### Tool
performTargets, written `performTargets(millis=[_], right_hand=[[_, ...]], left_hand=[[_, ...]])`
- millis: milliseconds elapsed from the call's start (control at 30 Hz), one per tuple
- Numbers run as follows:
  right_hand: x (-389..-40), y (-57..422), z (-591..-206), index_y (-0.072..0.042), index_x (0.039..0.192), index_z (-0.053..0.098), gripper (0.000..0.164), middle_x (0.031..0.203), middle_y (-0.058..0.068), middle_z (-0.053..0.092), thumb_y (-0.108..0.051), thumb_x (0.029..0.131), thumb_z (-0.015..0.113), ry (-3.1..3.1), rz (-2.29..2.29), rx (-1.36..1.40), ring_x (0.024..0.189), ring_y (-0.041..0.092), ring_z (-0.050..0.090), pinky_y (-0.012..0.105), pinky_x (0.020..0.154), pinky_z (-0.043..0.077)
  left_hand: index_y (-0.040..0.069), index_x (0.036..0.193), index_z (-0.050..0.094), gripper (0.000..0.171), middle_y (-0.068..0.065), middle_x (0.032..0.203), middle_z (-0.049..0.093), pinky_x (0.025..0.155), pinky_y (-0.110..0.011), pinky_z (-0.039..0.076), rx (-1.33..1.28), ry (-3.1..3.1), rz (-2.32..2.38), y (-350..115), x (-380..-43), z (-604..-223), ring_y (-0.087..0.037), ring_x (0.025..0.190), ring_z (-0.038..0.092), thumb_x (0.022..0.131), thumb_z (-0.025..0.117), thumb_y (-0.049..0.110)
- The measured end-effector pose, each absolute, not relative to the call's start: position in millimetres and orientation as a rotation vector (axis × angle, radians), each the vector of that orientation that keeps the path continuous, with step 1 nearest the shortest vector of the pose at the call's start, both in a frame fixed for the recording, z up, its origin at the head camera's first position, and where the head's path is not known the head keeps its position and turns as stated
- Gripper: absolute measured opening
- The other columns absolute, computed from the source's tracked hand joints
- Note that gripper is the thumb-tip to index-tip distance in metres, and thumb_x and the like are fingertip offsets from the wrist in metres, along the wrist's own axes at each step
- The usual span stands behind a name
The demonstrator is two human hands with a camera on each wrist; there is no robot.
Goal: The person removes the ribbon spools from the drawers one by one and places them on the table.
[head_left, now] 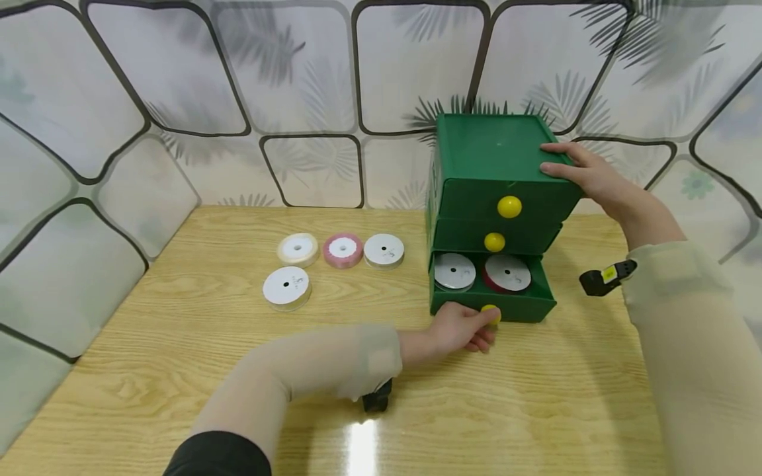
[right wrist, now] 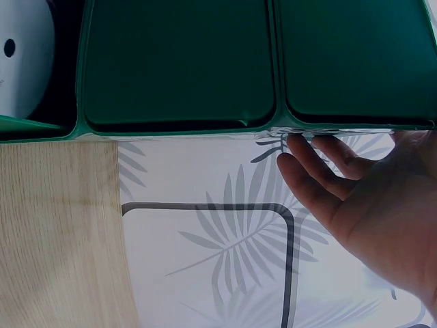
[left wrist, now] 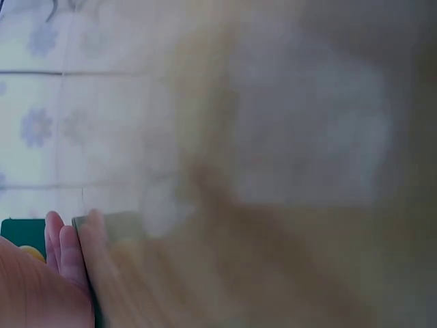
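Head view: patterned walls (head_left: 315, 99), wood-grain table (head_left: 208, 264); centre-left, four spools (head_left: 286, 288); centre-right, our left hand (head_left: 455, 327) pinches the lowest of three yellow knobs (head_left: 491, 308) (two spools (head_left: 454, 270) in that drawer (head_left: 519, 306)); upper right, our right hand (head_left: 589, 173) rests loosely on the cabinet (head_left: 491, 149).

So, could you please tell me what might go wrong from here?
The left grip pinches a small yellow knob, so it might slip. The two spools in the open bottom drawer could slide if it moves sharply. The green cabinet may shift if the right grip leaves its top edge.
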State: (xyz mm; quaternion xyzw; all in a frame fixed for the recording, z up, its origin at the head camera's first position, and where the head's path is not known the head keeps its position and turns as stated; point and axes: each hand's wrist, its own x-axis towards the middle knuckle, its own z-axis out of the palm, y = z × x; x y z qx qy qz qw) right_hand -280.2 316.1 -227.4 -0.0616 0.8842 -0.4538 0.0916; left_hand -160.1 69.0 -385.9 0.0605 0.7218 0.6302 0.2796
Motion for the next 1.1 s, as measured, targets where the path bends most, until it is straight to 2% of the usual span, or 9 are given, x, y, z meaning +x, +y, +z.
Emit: performTargets(millis=[333, 633, 1100], right_hand=[[-280.1, 316.2, -228.6, -0.023, 0.157, 0.014, 0.065, 0.161, 0.009, -0.011, -0.042, 0.102, 0.043, 2.629, -1.344, -0.178, 0.142, 0.043, 0.006, 0.064, 0.107, 0.015], [-281.5, 316.1, -229.9, -0.024, 0.157, 0.014, 0.066, 0.161, 0.011, -0.010, -0.043, 0.102, 0.043, 2.624, -1.358, -0.158, 0.136, 0.045, 0.018, 0.063, 0.108, 0.017], [-280.0, 314.3, -229.1, -0.023, 0.157, 0.014, 0.066, 0.161, 0.012, -0.009, -0.044, 0.102, 0.043, 2.634, -1.353, -0.159, 0.136, 0.045, 0.017, 0.064, 0.108, 0.017]], left_hand=[[-0.003, 0.083, 0.075, 0.041, -0.006, 0.068, 0.069, 0.061, -0.025, 0.055, 0.141, 1.937, 1.727, 69.6, -139.6, -386.1, -0.014, 0.063, 0.068, 0.095, 0.064, 0.035], [-0.002, 0.082, 0.074, 0.039, -0.005, 0.067, 0.068, 0.060, -0.026, 0.055, 0.127, 1.903, 1.746, 67.9, -125.0, -387.9, -0.013, 0.060, 0.066, 0.094, 0.064, 0.034], [0.000, 0.081, 0.074, 0.039, -0.005, 0.068, 0.069, 0.059, -0.027, 0.055, 0.116, 1.861, 1.685, 62.1, -119.6, -384.5, -0.015, 0.061, 0.068, 0.094, 0.064, 0.035]])
